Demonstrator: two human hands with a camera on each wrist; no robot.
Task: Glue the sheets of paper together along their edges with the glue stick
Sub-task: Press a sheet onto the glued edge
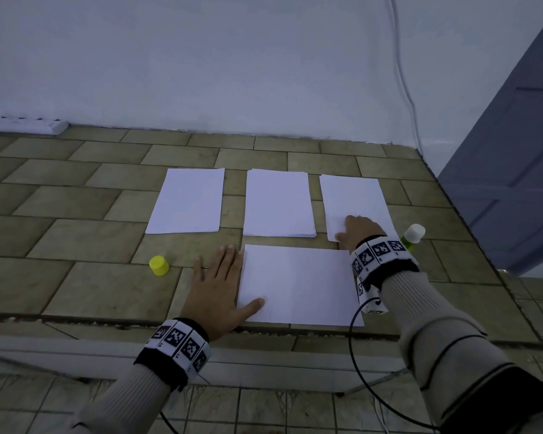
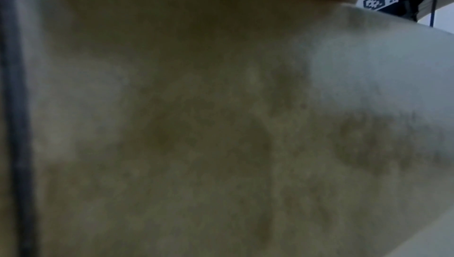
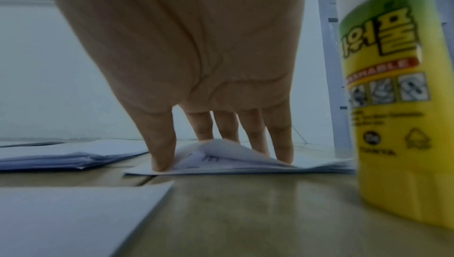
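A wide white sheet (image 1: 298, 283) (image 3: 61, 212) lies near the front of the tiled table. My left hand (image 1: 232, 277) lies flat beside it, thumb on its left edge. Behind it three paper stacks lie in a row: left (image 1: 187, 202), middle (image 1: 278, 203) (image 3: 61, 156) and right (image 1: 355, 198) (image 3: 319, 166). My right hand (image 1: 355, 230) (image 3: 218, 152) is on the right stack's near corner and pinches the top sheet, which bulges up between thumb and fingers. The yellow-green glue stick (image 1: 413, 234) (image 3: 393, 105) stands uncapped just right of that hand. Its yellow cap (image 1: 159, 265) sits to the left. The left wrist view is blurred table.
A white power strip (image 1: 25, 123) lies at the back left against the wall. A thin cable (image 1: 405, 89) hangs down the wall at the right. The table's right edge runs close to the glue stick, with a grey-blue door (image 1: 514, 151) beyond. A black wrist cable (image 1: 355, 355) loops over the front edge.
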